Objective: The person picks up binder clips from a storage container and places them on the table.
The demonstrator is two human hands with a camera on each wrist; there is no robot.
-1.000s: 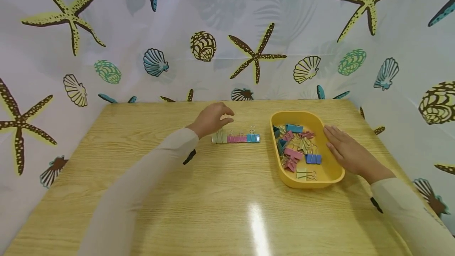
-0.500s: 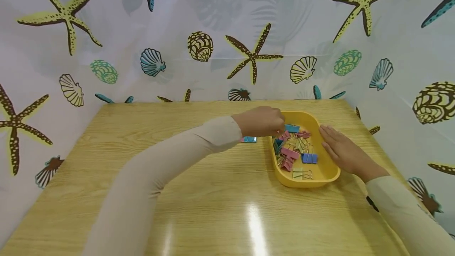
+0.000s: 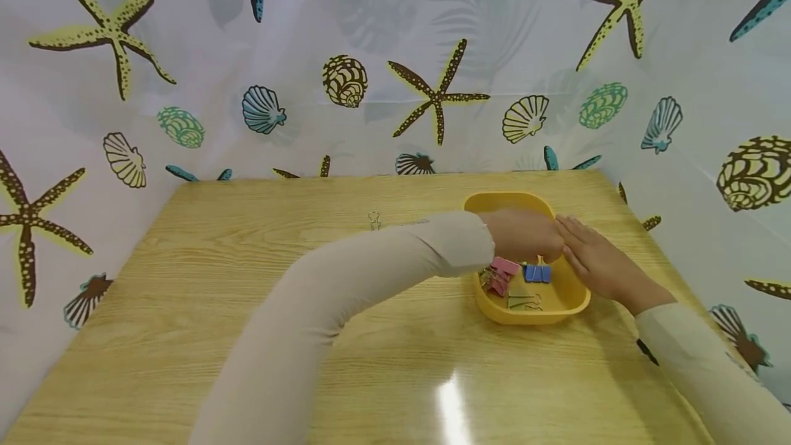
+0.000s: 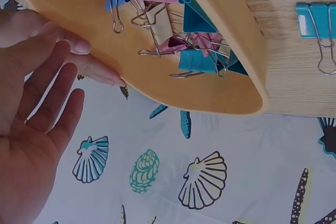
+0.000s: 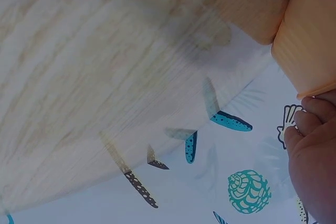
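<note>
A yellow tray holds several binder clips, among them a blue binder clip, pink binder clips and a pale green binder clip. Over the tray's far half is my left hand, its fingertips by the right hand. The left wrist view shows the left hand with fingers loosely bent and nothing between them. My right hand lies with straight fingers along the tray's right wall. A teal binder clip stands on the table outside the tray.
The left sleeve covers most of a row of binder clips on the wooden table; one upright wire handle shows behind it. A cloth printed with shells and starfish hangs at the table's back and sides.
My left hand has moved right, from the clip row on the table to over the tray, and its sleeve now hides the row. The right hand has stayed at the tray's right wall.
</note>
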